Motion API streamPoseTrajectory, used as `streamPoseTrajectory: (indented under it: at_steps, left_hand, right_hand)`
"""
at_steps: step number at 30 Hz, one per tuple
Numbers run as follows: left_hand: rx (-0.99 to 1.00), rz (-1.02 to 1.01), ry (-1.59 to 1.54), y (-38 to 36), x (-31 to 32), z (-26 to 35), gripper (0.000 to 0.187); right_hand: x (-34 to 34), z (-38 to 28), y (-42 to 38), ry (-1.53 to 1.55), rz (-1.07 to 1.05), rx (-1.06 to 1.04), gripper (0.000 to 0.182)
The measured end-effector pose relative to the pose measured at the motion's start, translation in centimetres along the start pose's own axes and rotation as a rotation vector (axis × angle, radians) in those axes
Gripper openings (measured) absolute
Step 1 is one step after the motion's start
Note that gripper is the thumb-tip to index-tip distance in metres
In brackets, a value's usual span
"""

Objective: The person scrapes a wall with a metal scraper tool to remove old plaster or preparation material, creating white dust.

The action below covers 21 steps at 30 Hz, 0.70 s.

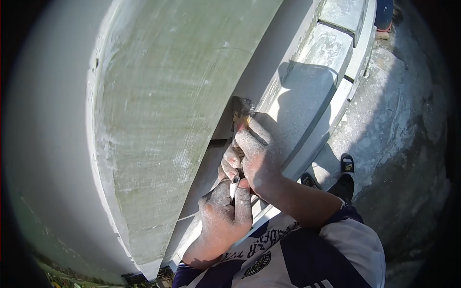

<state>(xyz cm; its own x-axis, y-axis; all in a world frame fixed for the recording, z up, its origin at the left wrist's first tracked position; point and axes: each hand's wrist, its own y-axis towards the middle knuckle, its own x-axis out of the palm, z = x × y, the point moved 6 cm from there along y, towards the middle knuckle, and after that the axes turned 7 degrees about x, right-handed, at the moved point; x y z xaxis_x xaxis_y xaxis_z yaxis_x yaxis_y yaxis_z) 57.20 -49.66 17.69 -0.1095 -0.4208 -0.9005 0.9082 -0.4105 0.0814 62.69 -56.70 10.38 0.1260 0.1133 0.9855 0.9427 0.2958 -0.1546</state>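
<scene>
Both of my dust-covered hands meet near the middle of the head view, close to a green-grey coated panel (163,110). My left hand (222,204) is closed, thumb and fingers pinching a thin white rod-like piece (233,188). A small round, hollow-looking dark end shows at the top of that piece. Just above, my right hand (254,146) wraps its fingers round a dark and yellowish object (244,109) that sticks out past the fingertips. Its lower part is hidden by my fingers, so its exact kind cannot be made out.
Right of my hands runs a pale stepped ledge (312,72) with gaps and a shadow across it. Beyond it lies a rough concrete floor (384,120), where my sandalled foot (346,163) stands. A thin pale line (188,217) reaches left from my left hand.
</scene>
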Motion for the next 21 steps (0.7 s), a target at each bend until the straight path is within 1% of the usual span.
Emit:
streamPoseTrajectory:
  at_steps: [2, 3, 5, 6, 9, 10, 13, 14, 18, 21]
  left_hand:
    - [-0.047, -0.012, -0.013, -0.2, 0.1, -0.4, 0.015]
    - [-0.02, -0.001, -0.01, -0.5, 0.0, -0.3, 0.015]
    - [0.041, 0.02, -0.001, -1.1, -0.2, 0.0, 0.014]
    - [0.048, 0.028, 0.004, -1.2, 0.0, -0.1, 0.014]
    - [-0.094, -0.033, 0.001, 0.0, 0.7, -0.2, 0.014]
    - [-0.027, 0.016, 0.006, -0.3, 0.9, -0.6, 0.013]
    - [-0.046, 0.028, -0.062, -1.2, 0.8, -0.6, 0.013]
    - [0.036, 0.056, -0.031, -1.2, 0.7, 0.0, 0.014]
    - [-0.041, 0.013, 0.031, 0.3, 1.3, 0.1, 0.014]
    - [-0.075, 0.036, -0.075, -1.2, 1.3, -1.0, 0.016]
  right_hand:
    - [0.1, 0.2, 0.0, 0.064, 0.015, 0.021, 0.022]
    - [0.0, 0.4, -0.1, 0.062, 0.019, 0.011, 0.022]
    - [0.1, 1.3, -0.5, -0.004, -0.039, -0.002, 0.023]
    - [-0.2, 1.3, -0.4, -0.006, -0.024, 0.005, 0.023]
    - [-0.4, 0.2, 0.4, 0.04, 0.014, 0.078, 0.023]
    - [-0.1, -0.2, 0.0, 0.055, 0.009, 0.047, 0.022]
    - [-0.2, 0.7, -0.5, -0.002, -0.024, -0.004, 0.022]
    - [-0.2, 0.8, -0.7, -0.031, 0.029, 0.03, 0.021]
    - [-0.4, -0.9, 0.2, 0.002, -0.007, 0.014, 0.018]
    - [-0.5, 0.4, -0.3, 0.008, -0.03, 0.013, 0.019]
